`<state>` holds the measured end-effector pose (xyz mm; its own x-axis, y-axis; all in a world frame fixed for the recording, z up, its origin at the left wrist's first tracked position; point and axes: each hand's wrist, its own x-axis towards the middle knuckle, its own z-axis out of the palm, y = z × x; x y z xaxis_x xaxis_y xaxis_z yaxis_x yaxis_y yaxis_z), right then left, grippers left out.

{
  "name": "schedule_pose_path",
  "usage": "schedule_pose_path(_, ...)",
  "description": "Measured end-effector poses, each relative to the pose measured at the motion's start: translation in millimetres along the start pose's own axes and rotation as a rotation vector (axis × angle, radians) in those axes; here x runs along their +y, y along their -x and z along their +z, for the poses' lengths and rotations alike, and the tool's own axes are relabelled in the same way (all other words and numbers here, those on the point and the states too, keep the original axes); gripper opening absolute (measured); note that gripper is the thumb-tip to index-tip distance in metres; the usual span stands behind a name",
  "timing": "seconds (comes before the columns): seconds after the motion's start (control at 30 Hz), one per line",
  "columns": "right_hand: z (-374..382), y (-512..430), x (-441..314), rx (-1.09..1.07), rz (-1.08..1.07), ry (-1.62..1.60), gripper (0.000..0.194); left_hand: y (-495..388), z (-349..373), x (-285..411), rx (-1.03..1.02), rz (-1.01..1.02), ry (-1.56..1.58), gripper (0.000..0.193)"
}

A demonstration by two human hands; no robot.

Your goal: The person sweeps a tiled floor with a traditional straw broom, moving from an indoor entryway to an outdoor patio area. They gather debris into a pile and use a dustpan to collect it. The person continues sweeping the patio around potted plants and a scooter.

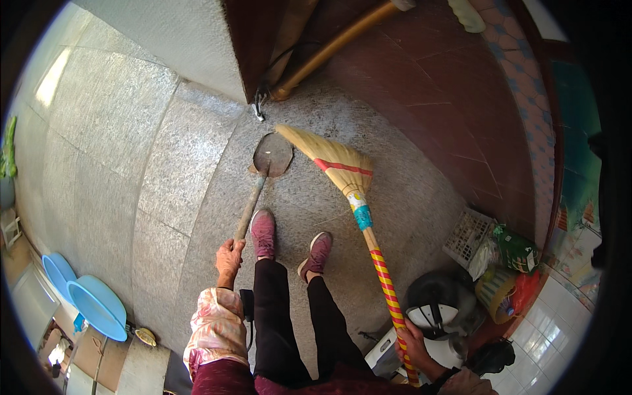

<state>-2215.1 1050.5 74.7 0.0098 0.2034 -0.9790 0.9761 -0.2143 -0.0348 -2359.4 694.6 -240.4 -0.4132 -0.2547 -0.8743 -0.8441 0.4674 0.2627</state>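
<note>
My left hand (230,257) grips the wooden handle of a small metal shovel (273,153), whose rounded blade lies on the concrete floor ahead of my feet. A pale speck sits on the blade. In my right hand (414,344) is a straw broom (340,158), held by its red-and-yellow striped handle. A red band crosses the broom's bristles, and blue tape wraps its neck. The bristle tips point left, close to the right edge of the shovel blade. Whether they touch the floor, I cannot tell.
Dark red floor tiles (444,108) spread at upper right. A wooden pole (340,49) leans by the wall corner (242,94), near a white-tipped cable. Blue basins (98,306) stand at lower left. A plastic crate (469,234), a woven basket (496,294) and a black appliance (434,294) crowd the right.
</note>
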Motion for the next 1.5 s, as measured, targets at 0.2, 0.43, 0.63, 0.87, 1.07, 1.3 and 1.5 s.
schedule_pose_path(0.2,17,-49,-33,0.038,-0.141,0.080,0.040,7,4,-19,0.015,0.040,0.024,0.043)
schedule_pose_path(0.43,16,-56,-26,0.214,-0.172,0.522,0.046,23,12,-22,-0.027,-0.129,0.034,0.045)
schedule_pose_path(0.63,-15,-1,-5,0.050,-0.036,0.188,0.048,22,15,-24,-0.009,-0.133,0.060,0.047)
schedule_pose_path(0.87,0,-34,-24,0.060,-0.107,-0.152,0.029,22,5,-29,0.050,-0.029,0.014,0.038)
schedule_pose_path(1.07,19,-86,-50,0.144,-0.165,-0.123,0.027,19,-8,-37,0.060,0.012,-0.116,0.040)
schedule_pose_path(1.3,10,-20,-16,0.088,-0.091,0.277,0.026,9,7,-56,0.122,0.059,-0.218,0.039)
schedule_pose_path(1.5,-2,15,8,-0.012,0.060,0.124,0.041,11,9,-62,0.173,0.161,-0.222,0.036)
